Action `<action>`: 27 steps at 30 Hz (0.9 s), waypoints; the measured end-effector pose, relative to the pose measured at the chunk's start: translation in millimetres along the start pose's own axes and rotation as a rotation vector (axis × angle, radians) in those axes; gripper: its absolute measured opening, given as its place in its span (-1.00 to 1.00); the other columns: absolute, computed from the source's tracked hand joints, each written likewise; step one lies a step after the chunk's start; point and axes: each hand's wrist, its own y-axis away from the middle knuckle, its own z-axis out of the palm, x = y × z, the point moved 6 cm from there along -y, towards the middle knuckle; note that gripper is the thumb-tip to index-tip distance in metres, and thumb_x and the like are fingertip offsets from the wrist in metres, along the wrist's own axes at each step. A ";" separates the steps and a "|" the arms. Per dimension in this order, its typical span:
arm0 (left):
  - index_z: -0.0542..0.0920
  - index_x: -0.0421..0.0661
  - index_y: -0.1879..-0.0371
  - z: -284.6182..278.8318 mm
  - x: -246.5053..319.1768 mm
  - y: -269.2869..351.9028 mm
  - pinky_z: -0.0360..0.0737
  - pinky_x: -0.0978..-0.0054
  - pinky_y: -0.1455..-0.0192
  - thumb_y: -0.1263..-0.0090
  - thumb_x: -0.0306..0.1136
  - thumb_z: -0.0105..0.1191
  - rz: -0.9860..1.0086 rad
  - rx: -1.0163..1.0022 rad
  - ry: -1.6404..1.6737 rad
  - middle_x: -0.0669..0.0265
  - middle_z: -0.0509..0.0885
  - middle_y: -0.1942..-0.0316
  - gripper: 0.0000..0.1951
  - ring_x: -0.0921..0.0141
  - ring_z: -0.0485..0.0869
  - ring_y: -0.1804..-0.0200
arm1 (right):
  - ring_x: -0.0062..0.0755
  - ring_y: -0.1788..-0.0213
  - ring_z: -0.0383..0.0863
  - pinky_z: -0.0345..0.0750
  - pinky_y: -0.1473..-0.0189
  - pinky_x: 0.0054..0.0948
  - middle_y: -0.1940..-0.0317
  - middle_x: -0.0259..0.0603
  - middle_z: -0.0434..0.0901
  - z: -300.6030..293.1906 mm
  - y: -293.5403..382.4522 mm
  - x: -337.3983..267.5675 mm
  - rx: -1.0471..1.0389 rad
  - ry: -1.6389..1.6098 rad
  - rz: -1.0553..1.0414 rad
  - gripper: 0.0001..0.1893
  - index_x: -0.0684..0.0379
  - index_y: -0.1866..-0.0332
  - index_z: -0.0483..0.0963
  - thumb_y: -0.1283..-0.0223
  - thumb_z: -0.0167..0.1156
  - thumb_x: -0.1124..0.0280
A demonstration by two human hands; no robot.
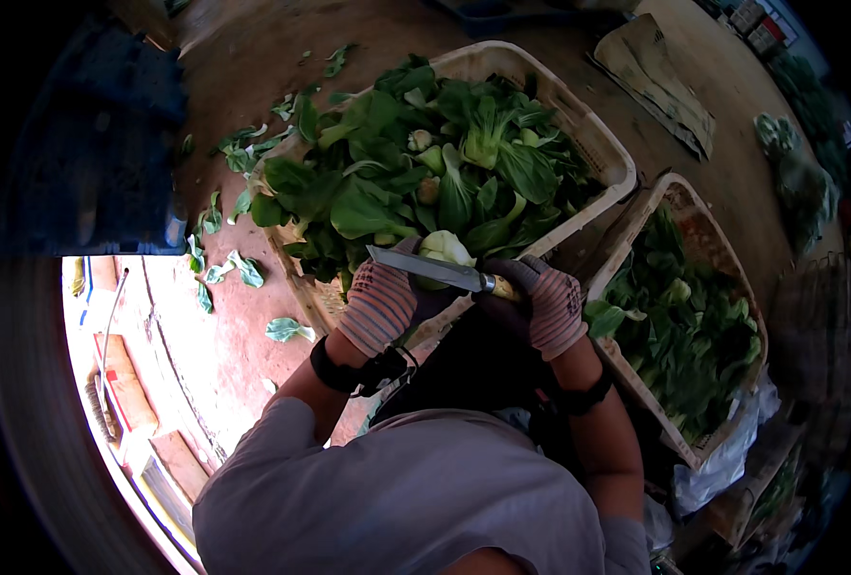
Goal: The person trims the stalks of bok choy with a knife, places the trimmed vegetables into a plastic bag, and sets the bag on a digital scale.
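Both hands wear striped work gloves with dark palms. My right hand (544, 302) grips the yellowish handle of a knife (436, 269), whose blade points left across my body. Behind the blade, my left hand (386, 295) holds a head of bok choy (448, 249) by its pale base; the rest of this head is partly hidden by the blade and the glove. The two hands are close together over the near rim of a large plastic crate (583, 104). Leafy bok choy (386, 172) is heaped in that crate, some heads with cut bases showing.
A second crate (630, 244) of greens stands at right, with clear plastic sheeting (727, 445) by its near end. Loose leaves (242, 269) litter the floor at left. Dark blue crates (102, 158) stand farther left. A flattened sack (659, 79) lies at the back right.
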 end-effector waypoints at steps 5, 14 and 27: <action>0.47 -0.17 0.02 -23.6 69.3 -1.4 0.59 0.42 0.04 0.16 -0.27 0.49 0.018 0.020 0.014 0.19 0.67 0.19 -0.34 0.33 0.67 0.14 | -0.04 0.22 0.65 0.55 0.22 -0.24 0.30 -0.03 0.64 -0.7 -5.1 72.0 -0.133 0.107 0.575 -0.68 0.17 0.10 0.54 -0.08 0.27 0.22; 0.39 -0.15 -0.12 -8.4 32.3 12.3 0.58 0.37 -0.04 -0.21 -0.28 0.25 -0.137 0.048 1.367 0.27 0.61 0.09 -0.48 0.37 0.62 0.05 | 0.00 0.11 0.60 0.53 0.13 -0.15 0.12 0.02 0.60 -32.8 -3.0 82.8 0.092 0.255 0.464 -0.72 0.06 0.07 0.51 -0.16 0.15 0.22; 0.26 -0.05 -0.28 35.7 47.7 -7.0 0.48 0.24 -0.02 -0.36 0.10 -0.06 -0.094 -0.355 1.261 0.22 0.53 0.10 -0.37 0.29 0.51 0.07 | 0.01 -0.15 0.44 0.39 -0.14 -0.13 -0.18 0.05 0.39 -63.9 83.9 143.2 0.330 0.272 0.599 -0.48 0.07 -0.15 0.42 -0.13 0.19 0.02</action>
